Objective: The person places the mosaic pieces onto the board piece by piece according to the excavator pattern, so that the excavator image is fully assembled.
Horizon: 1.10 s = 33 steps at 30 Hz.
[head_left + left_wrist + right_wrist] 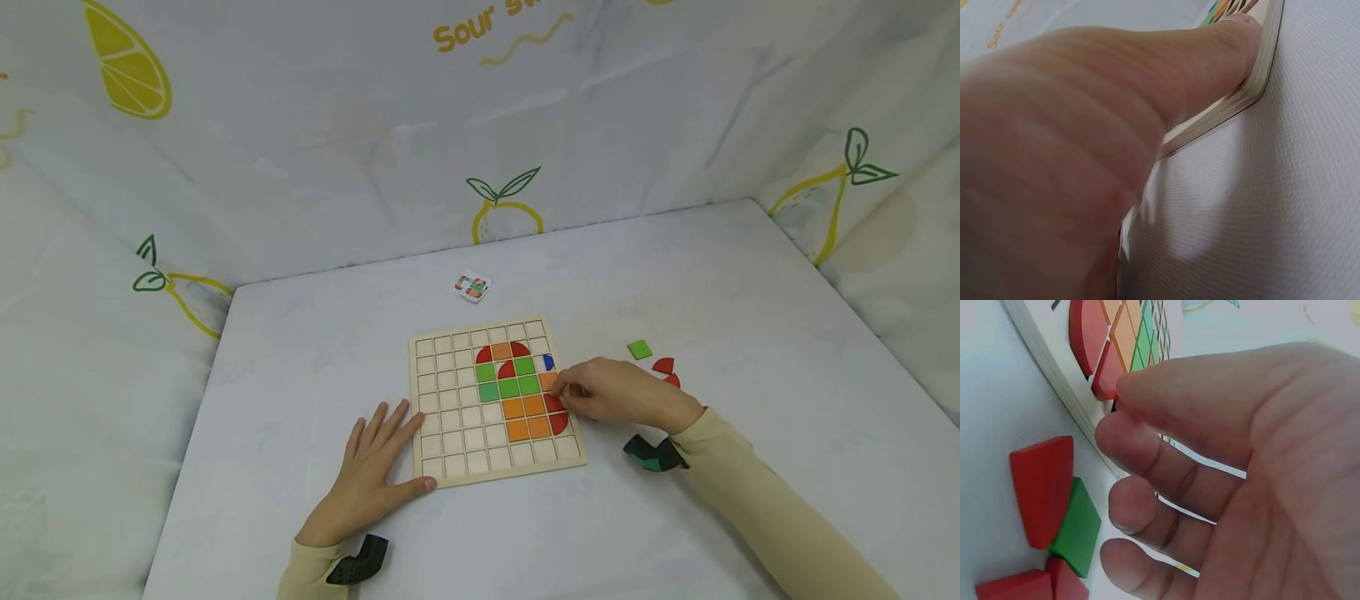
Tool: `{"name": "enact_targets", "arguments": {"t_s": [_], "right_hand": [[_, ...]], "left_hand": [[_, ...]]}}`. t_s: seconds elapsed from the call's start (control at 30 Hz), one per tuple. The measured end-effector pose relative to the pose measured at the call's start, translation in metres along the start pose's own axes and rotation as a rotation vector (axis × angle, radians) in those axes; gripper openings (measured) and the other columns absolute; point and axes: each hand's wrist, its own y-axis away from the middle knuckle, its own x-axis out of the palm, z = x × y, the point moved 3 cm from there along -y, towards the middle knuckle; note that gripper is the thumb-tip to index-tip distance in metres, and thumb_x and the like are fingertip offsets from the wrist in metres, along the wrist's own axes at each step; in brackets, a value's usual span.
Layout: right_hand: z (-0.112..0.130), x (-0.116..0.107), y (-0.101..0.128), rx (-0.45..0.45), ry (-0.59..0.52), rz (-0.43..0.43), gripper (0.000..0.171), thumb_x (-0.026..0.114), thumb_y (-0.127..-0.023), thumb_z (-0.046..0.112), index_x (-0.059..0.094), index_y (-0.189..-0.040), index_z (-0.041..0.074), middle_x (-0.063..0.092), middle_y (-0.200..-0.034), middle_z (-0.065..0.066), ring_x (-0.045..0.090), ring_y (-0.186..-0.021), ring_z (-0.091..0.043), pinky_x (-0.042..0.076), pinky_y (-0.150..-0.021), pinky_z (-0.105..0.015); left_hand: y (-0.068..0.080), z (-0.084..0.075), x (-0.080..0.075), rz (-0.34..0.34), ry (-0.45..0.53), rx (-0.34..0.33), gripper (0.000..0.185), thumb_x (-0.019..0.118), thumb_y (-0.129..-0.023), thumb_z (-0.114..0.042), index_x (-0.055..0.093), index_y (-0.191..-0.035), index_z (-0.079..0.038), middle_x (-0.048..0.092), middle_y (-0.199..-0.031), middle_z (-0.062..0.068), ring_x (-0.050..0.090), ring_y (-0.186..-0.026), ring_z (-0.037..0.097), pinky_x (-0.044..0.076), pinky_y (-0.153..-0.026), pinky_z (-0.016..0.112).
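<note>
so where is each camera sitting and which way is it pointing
Head: worn high, looking forward and down at the wooden grid board on the table; shows left hand, right hand and both sleeves.
Left wrist: low at the table, looking along the thumb pressed to the board's edge.
Right wrist: beside the board, looking past curled fingers at red and green tiles.
Shared: all three views show the board; the loose tiles appear in head and right wrist views.

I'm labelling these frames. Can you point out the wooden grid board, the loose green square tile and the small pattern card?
wooden grid board [450,417], head view, bare cells left of the pattern.
loose green square tile [640,349], head view, its top face.
small pattern card [471,286], head view, its middle.
</note>
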Motion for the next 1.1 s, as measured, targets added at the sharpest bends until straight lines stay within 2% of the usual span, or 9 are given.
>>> {"name": "enact_targets", "arguments": {"t_s": [0.2,0.4,0.5,0.67,0.8,0.93,1.1], "right_hand": [[0.001,0.000,0.001,0.000,0.011,-0.001,0.016,0.064,-0.096,0.012,0.074,-0.107,0.015,0.067,-0.088,0.008,0.052,-0.074,-0.009,0.043,-0.061,-0.020],[-0.004,-0.007,0.003,0.063,-0.044,0.010,0.019,0.064,-0.098,0.018,0.071,-0.115,0.016,0.060,-0.070,0.006,0.052,-0.059,-0.009,0.045,-0.054,-0.023],[-0.009,-0.015,0.006,0.071,-0.065,-0.012,0.019,0.064,-0.098,0.018,0.070,-0.115,0.015,0.061,-0.075,0.003,0.053,-0.055,-0.011,0.049,-0.051,-0.026],[-0.020,-0.029,0.011,0.066,-0.026,-0.085,0.018,0.066,-0.098,0.018,0.071,-0.114,0.012,0.067,-0.090,0.002,0.057,-0.075,-0.013,0.053,-0.064,-0.026],[-0.026,-0.036,0.014,0.079,-0.003,-0.107,0.018,0.066,-0.097,0.016,0.071,-0.113,0.010,0.068,-0.092,0.001,0.059,-0.085,-0.015,0.055,-0.073,-0.027],[-0.030,-0.038,0.017,0.096,0.002,-0.092,0.019,0.066,-0.095,0.013,0.071,-0.113,0.007,0.069,-0.096,-0.001,0.059,-0.088,-0.017,0.058,-0.076,-0.030],[-0.033,-0.034,0.016,0.136,0.047,-0.025,0.022,0.075,-0.090,0.016,0.071,-0.111,0.010,0.064,-0.094,-0.001,0.055,-0.092,-0.019,0.054,-0.073,-0.028]], "left_hand": [[0.000,0.001,0.001,-0.001,0.001,0.000,0.091,0.074,-0.083,-0.058,0.036,-0.159,-0.024,0.020,-0.171,0.003,0.006,-0.160,0.036,-0.002,-0.125,0.060],[0.000,0.001,0.001,-0.001,-0.001,0.002,0.092,0.075,-0.082,-0.058,0.036,-0.159,-0.024,0.020,-0.171,0.003,0.005,-0.160,0.036,-0.003,-0.125,0.060],[0.000,0.002,0.001,-0.001,0.000,0.004,0.092,0.075,-0.083,-0.058,0.036,-0.159,-0.025,0.020,-0.171,0.003,0.006,-0.160,0.036,-0.003,-0.125,0.060],[0.000,0.002,0.001,-0.002,-0.003,0.009,0.092,0.074,-0.083,-0.058,0.035,-0.159,-0.026,0.020,-0.171,0.003,0.005,-0.160,0.036,-0.002,-0.125,0.060],[0.000,0.003,0.002,0.001,-0.003,0.007,0.092,0.074,-0.083,-0.059,0.034,-0.159,-0.026,0.019,-0.171,0.002,0.005,-0.160,0.035,-0.003,-0.125,0.060],[0.000,0.003,0.002,0.004,-0.003,0.002,0.091,0.073,-0.084,-0.059,0.034,-0.160,-0.027,0.018,-0.171,0.002,0.004,-0.160,0.035,-0.003,-0.125,0.060],[0.000,0.001,0.001,-0.002,0.005,0.006,0.091,0.074,-0.083,-0.058,0.036,-0.159,-0.026,0.020,-0.171,0.003,0.005,-0.160,0.036,-0.002,-0.125,0.060]]}}
